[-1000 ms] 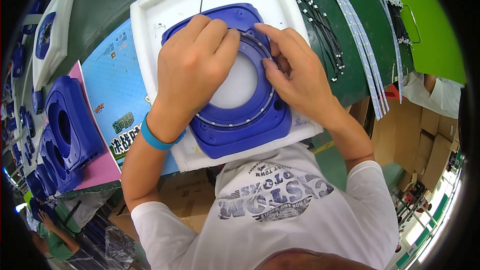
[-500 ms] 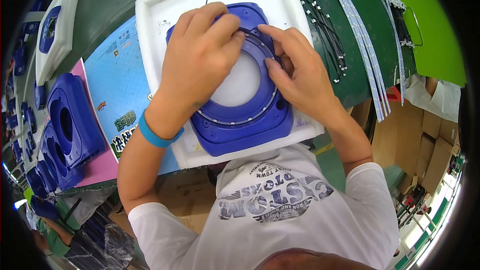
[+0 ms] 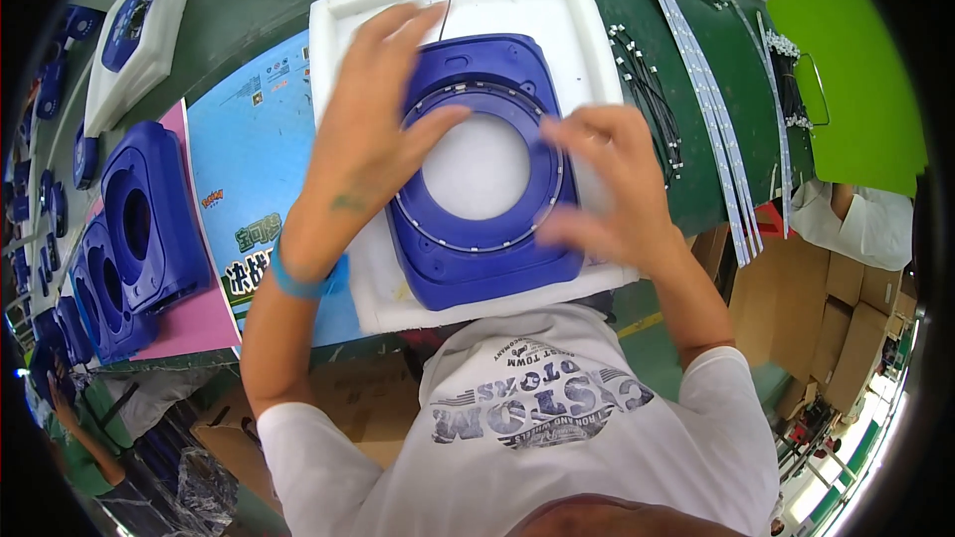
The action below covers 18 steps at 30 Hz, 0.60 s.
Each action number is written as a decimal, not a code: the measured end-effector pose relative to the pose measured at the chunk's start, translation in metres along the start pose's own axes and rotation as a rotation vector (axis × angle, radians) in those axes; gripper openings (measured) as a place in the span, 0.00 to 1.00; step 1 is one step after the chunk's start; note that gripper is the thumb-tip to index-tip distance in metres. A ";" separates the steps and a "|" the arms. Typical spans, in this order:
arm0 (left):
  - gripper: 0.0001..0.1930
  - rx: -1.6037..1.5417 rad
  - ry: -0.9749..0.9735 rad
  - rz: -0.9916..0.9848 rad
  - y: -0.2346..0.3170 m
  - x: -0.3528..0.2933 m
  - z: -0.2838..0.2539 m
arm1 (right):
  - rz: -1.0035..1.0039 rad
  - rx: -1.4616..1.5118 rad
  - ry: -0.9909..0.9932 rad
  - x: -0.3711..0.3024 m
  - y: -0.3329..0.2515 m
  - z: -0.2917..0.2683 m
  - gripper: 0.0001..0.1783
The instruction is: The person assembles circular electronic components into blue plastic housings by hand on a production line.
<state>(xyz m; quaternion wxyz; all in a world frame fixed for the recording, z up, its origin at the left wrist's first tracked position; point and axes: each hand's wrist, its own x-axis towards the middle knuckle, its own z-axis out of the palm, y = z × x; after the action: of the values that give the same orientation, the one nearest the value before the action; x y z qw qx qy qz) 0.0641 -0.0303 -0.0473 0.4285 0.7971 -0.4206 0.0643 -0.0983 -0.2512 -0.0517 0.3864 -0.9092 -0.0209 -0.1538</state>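
A blue plastic housing [image 3: 477,280] with a large round opening lies flat in a white foam tray [image 3: 340,45]. Around the opening runs a thin ring-shaped strip [image 3: 468,248] with small white pieces spaced along it. My left hand [image 3: 373,114] is over the housing's upper left side, its thumb and fingers apart and somewhat blurred. A thin dark cable [image 3: 450,5] rises from the housing's top edge, close to those fingertips. Over the right side, my right hand [image 3: 622,174] is open and blurred, its thumb and fingers spread. Neither hand visibly holds anything.
Black connector cables [image 3: 647,89] and long white LED strips [image 3: 701,89] lie right of the tray, near a green board [image 3: 846,70]. More blue housings [image 3: 154,219] stand at left beside a blue printed sheet [image 3: 249,139]. Another white foam piece [image 3: 119,89] sits at upper left.
Both hands have come off the ring and spread open, the left moving up and left, the right moving outward to the right. More of the ring and housing now shows.
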 end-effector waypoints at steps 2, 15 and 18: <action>0.38 0.069 0.024 0.020 -0.013 -0.030 -0.031 | -0.452 -0.115 -0.145 -0.010 -0.021 -0.011 0.33; 0.32 0.072 0.129 -0.195 -0.029 -0.074 -0.018 | -0.590 -0.576 0.186 0.160 0.019 -0.041 0.32; 0.31 0.079 0.139 -0.156 -0.025 -0.070 -0.023 | -0.508 -0.672 0.353 0.213 0.059 -0.039 0.31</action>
<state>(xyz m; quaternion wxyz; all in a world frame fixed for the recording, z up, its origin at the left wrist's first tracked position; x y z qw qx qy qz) 0.0432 0.0367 -0.0814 0.4287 0.8372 -0.3239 0.1023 0.1037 -0.3371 -0.0046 0.0175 -0.9100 -0.1258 -0.3947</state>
